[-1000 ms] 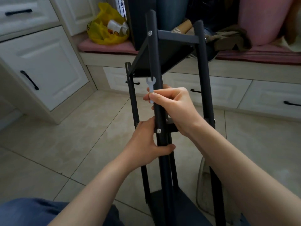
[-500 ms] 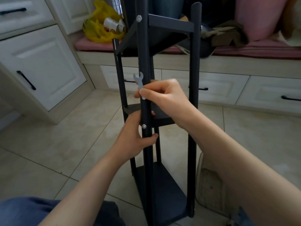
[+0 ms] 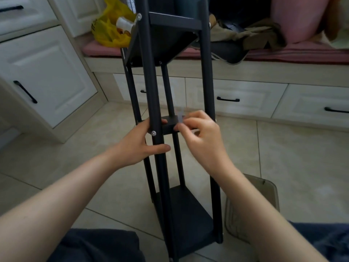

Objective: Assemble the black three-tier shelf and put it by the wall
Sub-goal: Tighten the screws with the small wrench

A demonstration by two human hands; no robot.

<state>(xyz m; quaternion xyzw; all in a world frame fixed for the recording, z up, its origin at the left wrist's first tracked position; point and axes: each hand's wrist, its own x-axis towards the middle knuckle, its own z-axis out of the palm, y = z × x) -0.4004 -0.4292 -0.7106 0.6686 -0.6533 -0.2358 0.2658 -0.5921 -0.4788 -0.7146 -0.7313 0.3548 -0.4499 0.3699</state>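
Assembly is judged nearly done: the shelf [image 3: 188, 214] is stood on the floor [image 3: 75, 167], its front post [image 3: 149, 82] held in the grip of the left hand [image 3: 139, 146], a blurred, probably metal wrench [image 3: 180, 116] pinched by the right hand [image 3: 202, 137], wall placement left.

black shelf [image 3: 205, 76]; yellow bag [image 3: 107, 33]; white cabinets [image 3: 47, 72]; beige floor tiles [image 3: 302, 167].

No legible text anywhere, dark print on yellow bag [image 3: 107, 33] too blurred to read
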